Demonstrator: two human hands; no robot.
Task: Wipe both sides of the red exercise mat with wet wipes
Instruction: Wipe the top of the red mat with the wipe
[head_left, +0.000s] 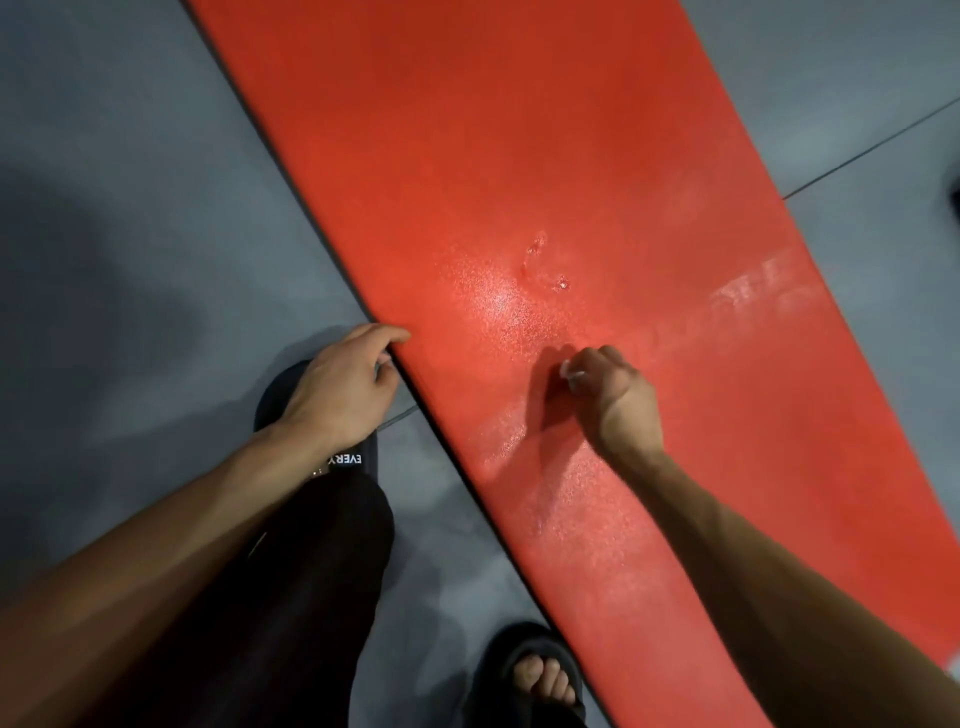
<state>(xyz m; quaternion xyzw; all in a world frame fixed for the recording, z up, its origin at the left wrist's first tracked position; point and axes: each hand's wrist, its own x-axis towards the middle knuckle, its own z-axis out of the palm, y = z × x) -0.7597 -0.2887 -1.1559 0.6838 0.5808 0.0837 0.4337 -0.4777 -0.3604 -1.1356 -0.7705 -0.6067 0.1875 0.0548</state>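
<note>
The red exercise mat (519, 182) lies flat on the grey floor, running diagonally from the upper left to the lower right. Its surface shines wet near the middle, with small dents. My right hand (608, 389) is fisted over the mat and grips a wet wipe (570, 373), of which only a small white bit shows between the fingers. My left hand (345, 379) rests at the mat's left edge, fingers curled over the edge and thumb underneath.
Grey floor tiles (130, 208) surround the mat, with a seam line at the upper right. My feet in black slippers (322, 441) (535, 680) stand on the floor just left of the mat's edge. A dark object (955, 192) shows at the right border.
</note>
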